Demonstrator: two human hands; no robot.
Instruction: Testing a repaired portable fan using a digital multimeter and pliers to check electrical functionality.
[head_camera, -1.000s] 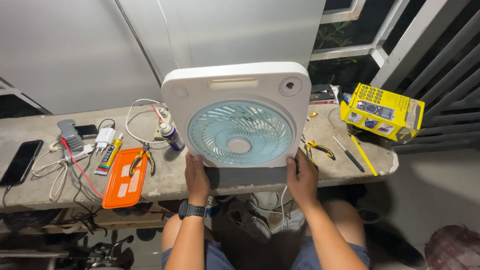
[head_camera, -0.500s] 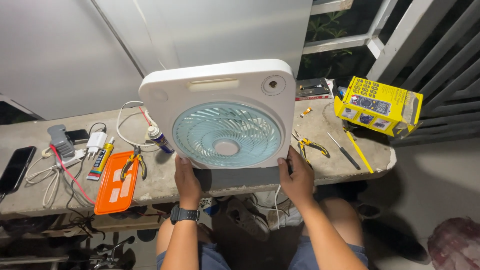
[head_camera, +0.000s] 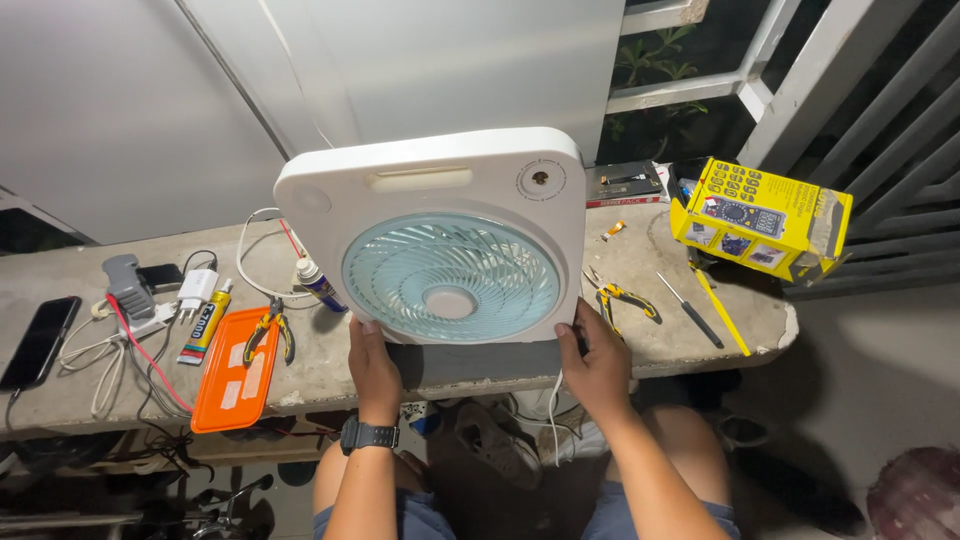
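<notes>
While both hands (head_camera: 480, 365) still grip its lower corners, the fan (head_camera: 440, 235) stands slightly more upright.

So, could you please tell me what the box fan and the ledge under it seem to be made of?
Box fan: looks like moulded plastic, white smooth casing with a pale blue slatted grille, slight sheen. Ledge: probably bare concrete, grey, rough and matt, with a chipped edge.

The fan (head_camera: 440, 235) is showing smooth, faintly glossy white plastic around a translucent pale-blue grille. The bench (head_camera: 700, 340) is looking like rough, matt concrete. The yellow box (head_camera: 762, 218) is appearing as printed cardboard.
</notes>
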